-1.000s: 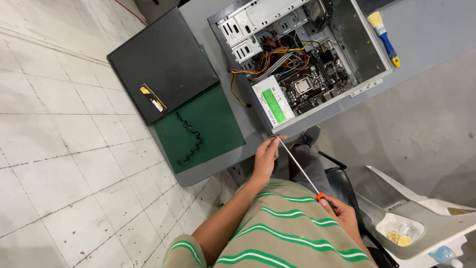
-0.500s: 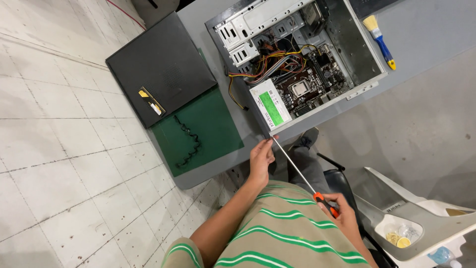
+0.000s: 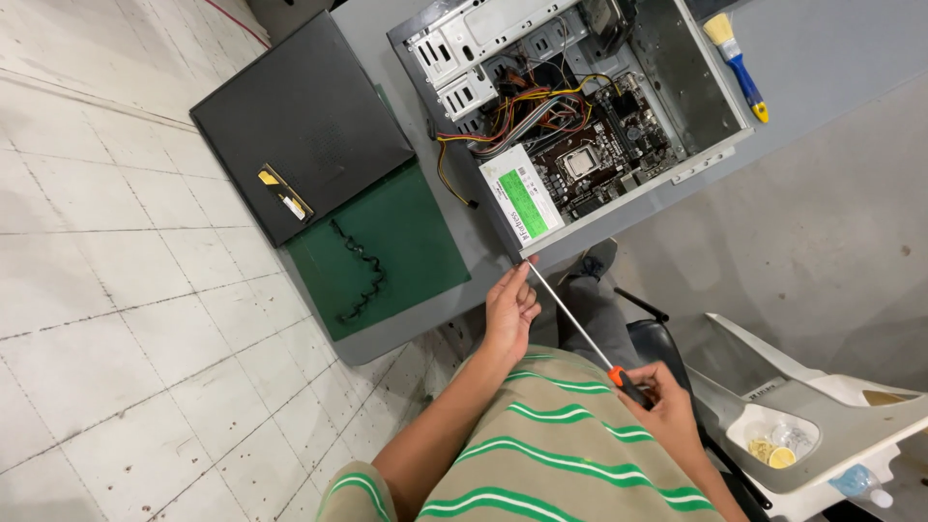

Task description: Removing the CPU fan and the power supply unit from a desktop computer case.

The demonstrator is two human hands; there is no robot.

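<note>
At the grey table's edge, I watched the left hand (image 3: 509, 307) pinch the long steel-shafted, orange-and-black-handled screwdriver (image 3: 572, 323), its tip touching the open computer case (image 3: 710, 92); the right hand (image 3: 664, 410) gripped the handle.

place: computer repair workshop | cues: opened pc case (image 3: 580, 116), green work mat (image 3: 387, 242), brush (image 3: 735, 63), tiled floor (image 3: 106, 290)

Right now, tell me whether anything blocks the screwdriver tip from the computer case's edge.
Nothing visible does. The screwdriver, gripped by the right hand and steadied by the left hand, already has its tip at the computer case edge.
</note>
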